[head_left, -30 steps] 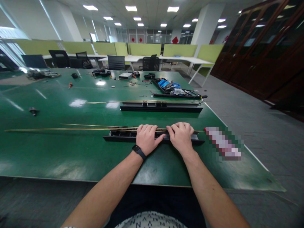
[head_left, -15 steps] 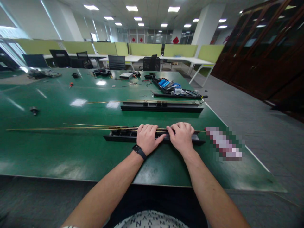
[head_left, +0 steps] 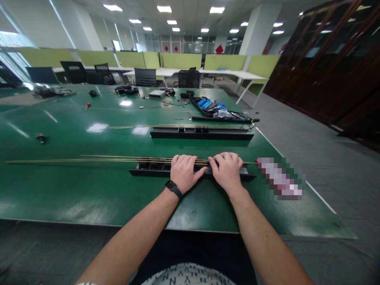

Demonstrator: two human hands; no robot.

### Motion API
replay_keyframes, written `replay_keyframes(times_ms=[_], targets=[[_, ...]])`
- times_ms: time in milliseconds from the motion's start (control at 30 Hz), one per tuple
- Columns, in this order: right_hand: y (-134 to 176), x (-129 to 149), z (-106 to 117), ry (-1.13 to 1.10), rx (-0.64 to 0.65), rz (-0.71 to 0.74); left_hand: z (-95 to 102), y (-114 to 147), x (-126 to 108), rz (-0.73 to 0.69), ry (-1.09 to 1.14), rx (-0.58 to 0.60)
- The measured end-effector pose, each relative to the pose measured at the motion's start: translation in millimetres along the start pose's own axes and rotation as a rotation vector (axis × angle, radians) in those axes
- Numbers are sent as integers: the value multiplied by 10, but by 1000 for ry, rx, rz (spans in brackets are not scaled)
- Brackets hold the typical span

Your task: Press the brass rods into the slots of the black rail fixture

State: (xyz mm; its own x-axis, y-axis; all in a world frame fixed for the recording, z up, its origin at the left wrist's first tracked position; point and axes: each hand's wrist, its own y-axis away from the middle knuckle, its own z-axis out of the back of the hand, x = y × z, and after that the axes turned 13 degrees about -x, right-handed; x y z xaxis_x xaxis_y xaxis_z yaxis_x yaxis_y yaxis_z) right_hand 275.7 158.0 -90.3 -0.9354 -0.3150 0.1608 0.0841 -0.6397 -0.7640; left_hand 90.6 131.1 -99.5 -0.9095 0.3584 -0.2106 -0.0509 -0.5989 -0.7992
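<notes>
Long, thin, straight brass-coloured rods (head_left: 74, 161): left ends uneven, roughly parallel to near edge of glossy green table (head_left: 89, 194); right portions over long, open black channel (head_left: 151, 173) with dark blocks (head_left: 144, 164). Bare left hand (head_left: 184, 172): fingers bent over rods; grasp cannot be told. Bare right hand (head_left: 226, 168): likewise bent, grasp unclear. Pixelated pink-white item (head_left: 279, 178) near table's right edge.
</notes>
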Motion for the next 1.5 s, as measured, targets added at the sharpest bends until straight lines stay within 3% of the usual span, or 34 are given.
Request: replay_keyframes(times_ms=[1500], targets=[[-5, -44, -7, 12, -6, -32, -1, 2, 2, -5, -8, -2]])
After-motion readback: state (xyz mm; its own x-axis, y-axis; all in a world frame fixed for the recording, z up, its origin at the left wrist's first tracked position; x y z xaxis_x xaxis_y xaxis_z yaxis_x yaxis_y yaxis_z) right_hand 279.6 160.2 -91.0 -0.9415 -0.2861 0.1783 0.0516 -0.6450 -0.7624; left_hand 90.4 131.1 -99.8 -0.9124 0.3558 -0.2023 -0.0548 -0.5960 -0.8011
